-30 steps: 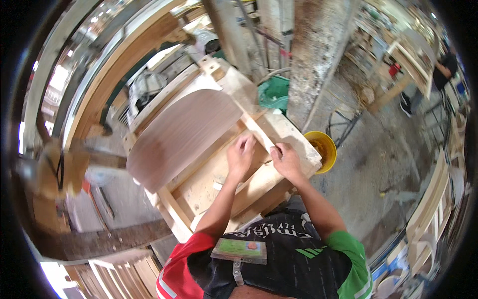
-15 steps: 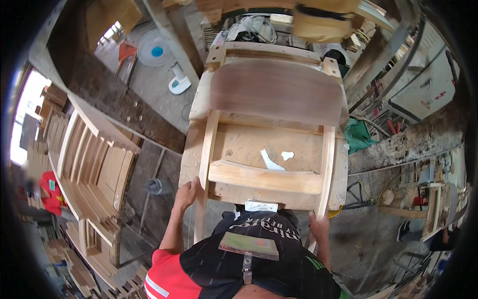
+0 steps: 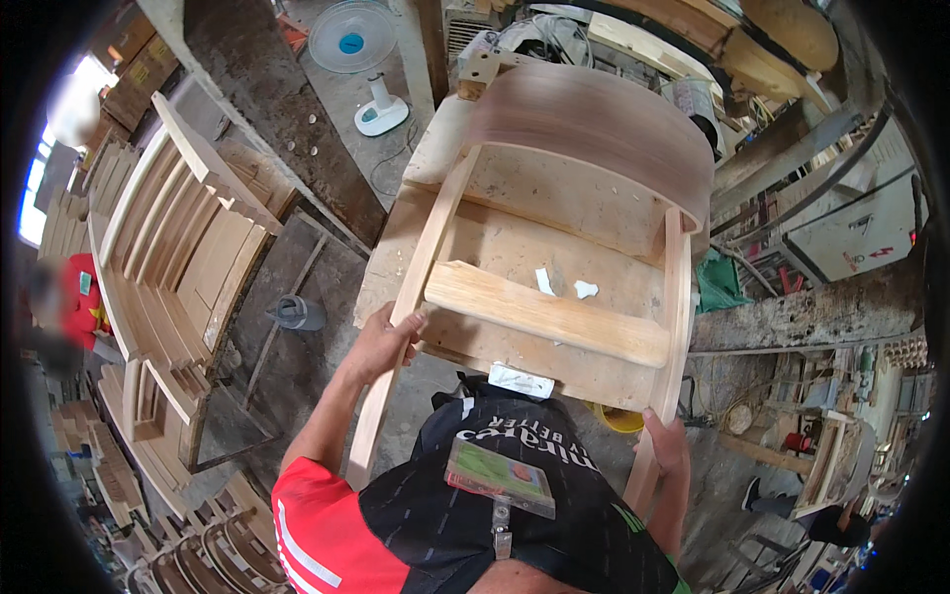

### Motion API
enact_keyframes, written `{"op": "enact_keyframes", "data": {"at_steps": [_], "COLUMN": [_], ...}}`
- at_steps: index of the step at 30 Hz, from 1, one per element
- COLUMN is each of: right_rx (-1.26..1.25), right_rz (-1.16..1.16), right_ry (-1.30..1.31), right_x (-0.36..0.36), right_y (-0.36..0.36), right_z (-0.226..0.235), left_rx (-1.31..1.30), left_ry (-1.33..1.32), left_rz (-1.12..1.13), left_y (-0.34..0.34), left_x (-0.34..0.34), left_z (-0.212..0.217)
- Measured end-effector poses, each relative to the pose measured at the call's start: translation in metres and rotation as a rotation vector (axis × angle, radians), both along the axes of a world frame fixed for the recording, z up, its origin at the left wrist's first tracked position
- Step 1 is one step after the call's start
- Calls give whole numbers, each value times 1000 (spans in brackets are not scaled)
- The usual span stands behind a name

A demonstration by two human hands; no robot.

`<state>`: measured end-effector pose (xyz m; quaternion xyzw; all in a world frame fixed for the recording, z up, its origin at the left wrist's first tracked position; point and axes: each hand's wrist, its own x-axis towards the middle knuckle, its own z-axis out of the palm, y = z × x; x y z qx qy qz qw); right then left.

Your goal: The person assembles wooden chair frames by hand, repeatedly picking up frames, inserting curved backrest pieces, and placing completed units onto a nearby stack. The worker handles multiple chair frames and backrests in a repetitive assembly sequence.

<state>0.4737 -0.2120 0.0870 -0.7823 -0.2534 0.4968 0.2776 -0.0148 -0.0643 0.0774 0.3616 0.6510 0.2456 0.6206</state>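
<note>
Between my two hands is a wooden chair frame: two pale side posts, a pale crossbar and a wide curved brown back panel at the far end. My left hand is wrapped round the left post. Lower on the right post, my right hand grips with the thumb on top. The frame hangs tilted over a worn wooden workbench, its near post ends reaching past the bench edge toward my body. Two small white scraps show through the frame on the benchtop.
A wooden block stands at the bench's far left corner. To the left, a rack holds stacked curved wooden parts, with a grey bucket nearby. Beyond stands a white fan. A green bag and heavy beam are on the right.
The chair frame has turned and tilted, its brown panel now covering most of the far rail. Both hands keep their hold on the posts. The whole view has shifted too.
</note>
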Motion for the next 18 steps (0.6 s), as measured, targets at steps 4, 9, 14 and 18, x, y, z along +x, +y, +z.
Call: {"op": "enact_keyframes", "data": {"at_steps": [4,9,14,18], "right_rx": [-62,3,-81,-49], "right_rz": [55,-98,-203,-224], "right_ry": [-25,167,235,261], "right_x": [17,23,33,38], "right_y": [-12,-27,-23,-25], "right_z": [-39,-86,-103,-110], "left_rx": [106,339,429,453], "left_ry": [135,220,142,129], "left_rz": [-56,-83,-33,-22], "left_y": [-19,-43,-65,-73], "left_x": [18,28,31,31], "left_z": [25,53,56,52]}}
